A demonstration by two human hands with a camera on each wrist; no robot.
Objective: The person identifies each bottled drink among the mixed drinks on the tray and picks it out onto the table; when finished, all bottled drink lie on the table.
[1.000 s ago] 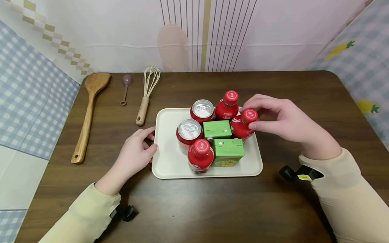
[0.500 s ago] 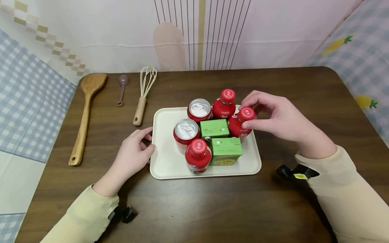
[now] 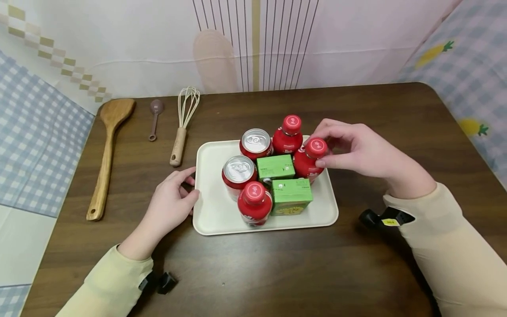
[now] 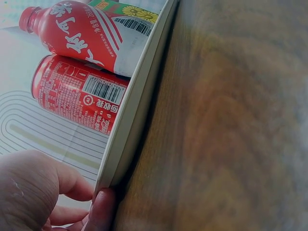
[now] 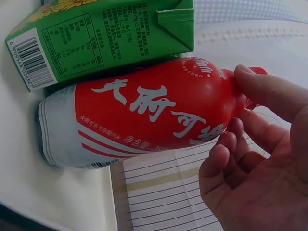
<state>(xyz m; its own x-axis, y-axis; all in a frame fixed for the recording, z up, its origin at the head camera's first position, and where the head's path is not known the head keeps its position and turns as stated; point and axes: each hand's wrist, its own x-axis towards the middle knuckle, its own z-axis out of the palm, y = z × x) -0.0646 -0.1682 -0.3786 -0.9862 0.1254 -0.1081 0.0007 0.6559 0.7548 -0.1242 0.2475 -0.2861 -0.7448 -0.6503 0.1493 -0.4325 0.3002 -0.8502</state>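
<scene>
At the left rim of a cream tray (image 3: 209,193) my left hand (image 3: 170,200) grips the edge, its fingers (image 4: 102,208) against the rim in the left wrist view. My right hand (image 3: 358,152) pinches the neck of a red cola bottle (image 5: 154,110) between thumb and fingers. That bottle stands at the tray's right side, beside a green drink carton (image 3: 292,193). Another green carton (image 3: 275,166) sits behind the first. Two red cans (image 3: 239,171) stand on the left, with a second bottle (image 3: 287,138) at the back and a third (image 3: 255,204) in front.
A wooden spatula (image 3: 108,158), a small brown measuring spoon (image 3: 155,119) and a whisk (image 3: 183,127) with a wooden handle lie on the dark wooden table (image 3: 245,273) to the left. Printed cloth (image 3: 158,44) hangs behind the table's far edge.
The whole head view has shifted slightly, with the scene drifting left. Both hands keep their places at the tray rim and the bottle neck; the held bottle stands in about the same spot.
</scene>
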